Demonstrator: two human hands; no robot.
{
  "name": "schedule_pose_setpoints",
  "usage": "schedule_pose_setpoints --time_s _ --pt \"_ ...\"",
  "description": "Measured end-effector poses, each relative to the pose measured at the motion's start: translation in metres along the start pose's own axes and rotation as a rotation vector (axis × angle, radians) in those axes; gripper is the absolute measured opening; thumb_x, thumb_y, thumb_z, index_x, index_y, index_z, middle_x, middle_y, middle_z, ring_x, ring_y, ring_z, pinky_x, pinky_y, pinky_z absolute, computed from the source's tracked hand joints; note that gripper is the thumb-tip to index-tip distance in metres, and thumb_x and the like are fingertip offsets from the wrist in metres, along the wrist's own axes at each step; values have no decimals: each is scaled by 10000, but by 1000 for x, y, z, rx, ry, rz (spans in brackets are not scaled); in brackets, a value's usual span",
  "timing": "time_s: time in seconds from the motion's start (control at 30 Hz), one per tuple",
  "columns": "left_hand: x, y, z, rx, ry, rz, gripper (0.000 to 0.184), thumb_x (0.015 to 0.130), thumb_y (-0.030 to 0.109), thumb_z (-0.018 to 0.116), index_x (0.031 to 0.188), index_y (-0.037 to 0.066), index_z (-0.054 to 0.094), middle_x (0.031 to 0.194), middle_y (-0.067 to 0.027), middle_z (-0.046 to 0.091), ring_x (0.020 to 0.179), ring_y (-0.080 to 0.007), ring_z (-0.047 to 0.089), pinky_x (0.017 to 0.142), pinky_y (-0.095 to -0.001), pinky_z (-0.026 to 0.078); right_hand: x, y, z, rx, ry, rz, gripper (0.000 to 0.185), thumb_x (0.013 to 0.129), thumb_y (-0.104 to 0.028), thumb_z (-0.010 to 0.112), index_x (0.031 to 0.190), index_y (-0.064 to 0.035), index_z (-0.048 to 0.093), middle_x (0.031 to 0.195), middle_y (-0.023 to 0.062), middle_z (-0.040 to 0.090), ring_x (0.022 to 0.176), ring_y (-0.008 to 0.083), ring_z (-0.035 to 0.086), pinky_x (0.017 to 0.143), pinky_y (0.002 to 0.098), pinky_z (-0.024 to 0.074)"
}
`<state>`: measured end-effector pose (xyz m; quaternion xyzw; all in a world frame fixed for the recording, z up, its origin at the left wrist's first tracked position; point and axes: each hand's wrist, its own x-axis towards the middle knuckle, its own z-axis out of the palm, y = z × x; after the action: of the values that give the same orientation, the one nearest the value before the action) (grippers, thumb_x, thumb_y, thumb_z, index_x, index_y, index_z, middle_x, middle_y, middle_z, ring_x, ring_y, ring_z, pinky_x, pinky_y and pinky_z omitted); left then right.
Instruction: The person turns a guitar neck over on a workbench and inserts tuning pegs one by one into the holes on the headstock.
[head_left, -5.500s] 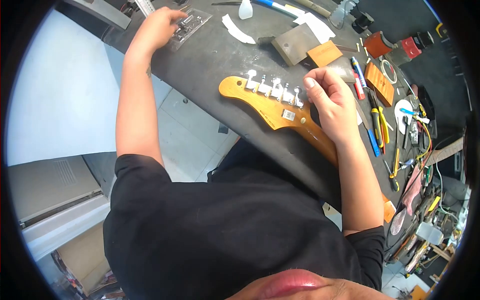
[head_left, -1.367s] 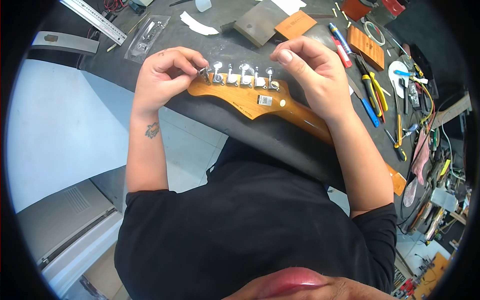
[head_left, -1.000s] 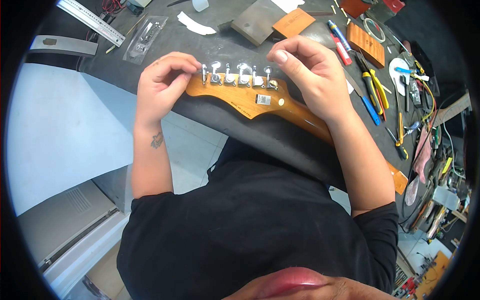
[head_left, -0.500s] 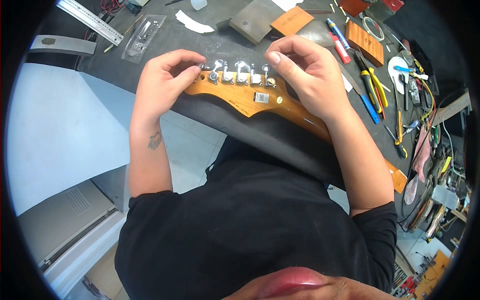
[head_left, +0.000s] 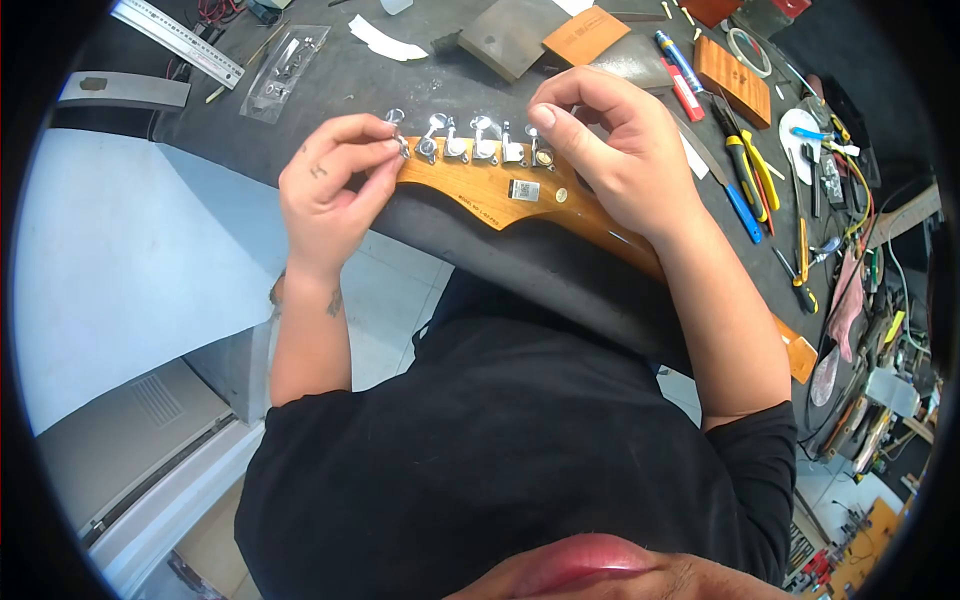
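A wooden guitar headstock point(head_left: 470, 188) lies back side up along the bench's near edge, its neck running to the lower right under my right forearm. Several chrome tuners point(head_left: 483, 142) stand in a row on its far edge. At the tip of the headstock, my left hand point(head_left: 338, 190) pinches one loose chrome tuner point(head_left: 397, 128) between thumb and fingers; the hand hides part of the tip. My right hand point(head_left: 615, 135) is curled beside the last tuner at the neck end, thumb and forefinger near each other; what they hold, if anything, is too small to tell.
A clear plastic bag point(head_left: 285, 75) of metal parts lies at the back left, near a steel ruler point(head_left: 185, 45). Behind the headstock are a grey block point(head_left: 515, 38) and a wooden block point(head_left: 587, 36). Pliers point(head_left: 745, 165), pens and other tools lie at the right.
My left hand went from the plastic bag to the headstock's tip with a tuner, which has since been turned and tilted there. My right hand has barely moved.
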<state>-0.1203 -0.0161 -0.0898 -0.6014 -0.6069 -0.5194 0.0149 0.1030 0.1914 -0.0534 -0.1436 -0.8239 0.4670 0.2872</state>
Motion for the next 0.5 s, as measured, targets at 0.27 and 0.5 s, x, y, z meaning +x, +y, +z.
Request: schedule_pose_setpoints --time_s 0.27,0.5 --pt "-3 8 1 20 -20 -26 205 845 -144 790 1021 -38 797 1122 -144 748 972 -220 742 818 -315 609 1 -4 1 -104 -68 -60 201 1000 -225 771 1009 -25 760 888 92 707 790 202 668 696 350 537" --pt "-5 5 3 6 -7 -30 215 835 -152 784 1016 -36 800 1105 -140 744 949 -207 735 790 -300 603 3 -8 3 -201 -77 -97 173 958 -185 785 1030 -34 741 933 108 707 859 269 689 749 389 557"
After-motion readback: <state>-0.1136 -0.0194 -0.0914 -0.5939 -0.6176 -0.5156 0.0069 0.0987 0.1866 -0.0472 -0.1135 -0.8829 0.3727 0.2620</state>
